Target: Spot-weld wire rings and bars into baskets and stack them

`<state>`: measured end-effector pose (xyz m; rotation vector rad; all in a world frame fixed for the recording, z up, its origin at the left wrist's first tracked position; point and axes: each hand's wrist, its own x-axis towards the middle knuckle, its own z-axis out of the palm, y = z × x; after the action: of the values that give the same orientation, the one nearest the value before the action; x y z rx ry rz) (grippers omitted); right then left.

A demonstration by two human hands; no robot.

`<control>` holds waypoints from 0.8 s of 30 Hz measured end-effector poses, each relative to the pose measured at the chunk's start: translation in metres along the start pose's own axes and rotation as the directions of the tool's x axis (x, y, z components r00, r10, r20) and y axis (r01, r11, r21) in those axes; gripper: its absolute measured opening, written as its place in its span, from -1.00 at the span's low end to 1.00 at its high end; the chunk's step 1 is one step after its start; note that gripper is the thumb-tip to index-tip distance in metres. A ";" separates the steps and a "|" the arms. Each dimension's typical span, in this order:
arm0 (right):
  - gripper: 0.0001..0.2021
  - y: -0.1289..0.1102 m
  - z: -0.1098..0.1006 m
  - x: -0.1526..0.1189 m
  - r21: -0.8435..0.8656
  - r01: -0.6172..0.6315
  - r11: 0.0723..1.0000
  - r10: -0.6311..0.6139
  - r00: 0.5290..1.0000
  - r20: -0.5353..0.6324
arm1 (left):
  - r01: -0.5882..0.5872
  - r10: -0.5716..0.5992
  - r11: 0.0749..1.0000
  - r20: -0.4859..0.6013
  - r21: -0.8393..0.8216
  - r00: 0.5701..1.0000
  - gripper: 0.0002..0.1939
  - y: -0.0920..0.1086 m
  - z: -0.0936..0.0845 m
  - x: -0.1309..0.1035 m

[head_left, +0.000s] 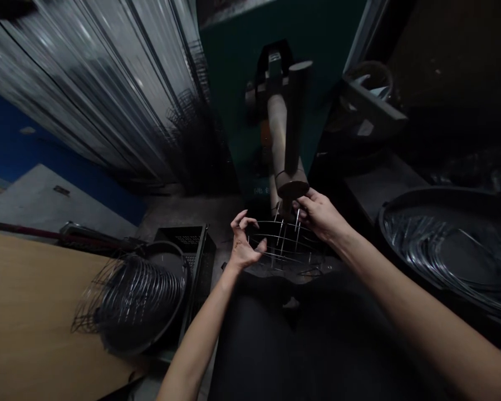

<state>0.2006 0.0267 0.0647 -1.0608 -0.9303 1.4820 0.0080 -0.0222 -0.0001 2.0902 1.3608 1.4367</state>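
Note:
A wire frame (pixel 281 236) of thin curved rings and short straight rods is below the round end of a machine arm (pixel 279 133). My left hand (pixel 245 243) is at the frame's left side, its fingers curled but apart, with the thumb near the rings. My right hand (pixel 319 213) is beside the machine's end on the right, fingers pinched close to the upright rods; what lies between the fingertips is too small and dark to make out.
A round tub (pixel 182 273) holding stacked wire rings is at the lower left, beside a black crate (pixel 209 245). At the right is a large basin (pixel 384 214) of wire rings. The green machine body (pixel 234 72) rises ahead.

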 end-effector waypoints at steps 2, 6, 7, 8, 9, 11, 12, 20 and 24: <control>-0.67 0.001 0.003 0.004 -0.005 0.019 1.000 -0.019 1.000 0.010 | -0.011 0.011 1.000 -0.001 -0.008 1.000 -0.57 -0.002 -0.001 0.001; -0.70 0.002 0.006 0.008 -0.065 0.074 0.995 -0.072 0.997 0.032 | -0.004 0.003 0.999 -0.023 -0.041 1.000 -0.60 -0.003 -0.001 0.001; -0.70 0.002 0.007 0.009 -0.088 0.083 0.993 -0.081 0.996 0.029 | 0.001 -0.003 0.999 -0.028 -0.045 1.000 -0.60 -0.004 -0.001 0.001; -0.69 0.002 0.008 0.009 -0.108 0.091 0.990 -0.089 0.996 0.023 | 0.005 -0.006 0.999 -0.032 -0.050 0.999 -0.60 -0.005 -0.001 0.001; -0.69 0.003 0.009 0.010 -0.121 0.097 0.988 -0.095 0.995 0.021 | 0.009 -0.010 0.998 -0.034 -0.054 0.999 -0.60 -0.006 -0.001 0.001; -0.69 0.003 0.010 0.013 -0.126 0.110 0.986 -0.109 0.994 0.017 | 0.016 -0.019 0.998 -0.040 -0.064 0.999 -0.59 -0.010 -0.001 0.001; -0.70 0.004 0.011 0.014 -0.120 0.115 0.986 -0.114 0.993 0.015 | 0.020 -0.023 0.997 -0.041 -0.069 0.999 -0.58 -0.011 -0.001 0.002; -0.77 0.005 0.017 0.023 -0.101 0.095 0.990 -0.099 0.995 -0.032 | 0.040 -0.042 0.997 -0.035 -0.072 0.998 -0.60 -0.019 -0.003 0.006; -0.72 0.006 0.017 0.026 -0.098 0.075 0.992 -0.079 0.996 -0.037 | 0.027 -0.030 0.997 -0.043 -0.078 0.999 -0.62 -0.020 -0.004 0.008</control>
<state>0.1812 0.0514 0.0602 -1.1088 -1.0111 1.3585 -0.0054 -0.0067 -0.0069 1.9942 1.3236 1.5076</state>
